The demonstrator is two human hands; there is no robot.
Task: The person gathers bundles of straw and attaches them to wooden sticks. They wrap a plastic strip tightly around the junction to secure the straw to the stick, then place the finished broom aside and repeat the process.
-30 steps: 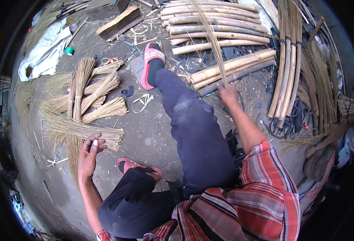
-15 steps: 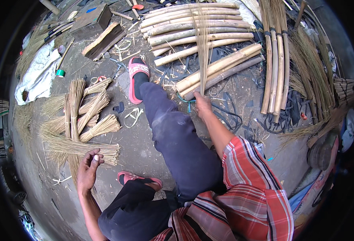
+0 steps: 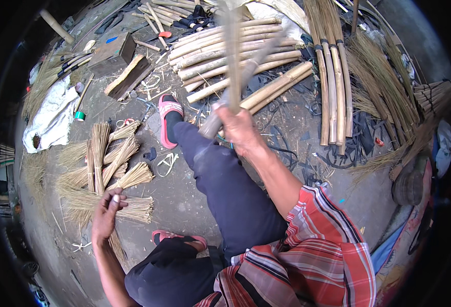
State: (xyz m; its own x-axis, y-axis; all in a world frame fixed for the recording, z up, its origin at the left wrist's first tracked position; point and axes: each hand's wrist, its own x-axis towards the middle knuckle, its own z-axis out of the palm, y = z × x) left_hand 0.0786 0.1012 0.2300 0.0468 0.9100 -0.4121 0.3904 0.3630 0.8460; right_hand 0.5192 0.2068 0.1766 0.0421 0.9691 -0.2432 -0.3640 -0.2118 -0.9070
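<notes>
My right hand (image 3: 242,130) is closed round a greyish bamboo pole (image 3: 210,126), held tilted above my knee. A thin bundle of long bristles (image 3: 231,56) rises from the same grip, and both are smeared by motion. My left hand (image 3: 107,212) hovers beside the stack of tied straw bundles (image 3: 133,176), its fingers loosely curled and apart with nothing seen in them. One straw bundle (image 3: 138,209) lies crosswise just to the right of its fingertips. Two yellowish bamboo poles (image 3: 279,87) lie on the ground beyond my right hand.
A row of bamboo poles (image 3: 225,43) lies at the far middle. Bristle brooms with bamboo handles (image 3: 333,97) lie at the right, beside loose bristles (image 3: 384,87). A wooden box (image 3: 111,53), a split log (image 3: 129,77) and a white sack (image 3: 51,115) sit at the far left.
My right hand has lifted the grey bamboo pole off the ground and brought it left over my knee, together with the bristles. My left hand has barely moved.
</notes>
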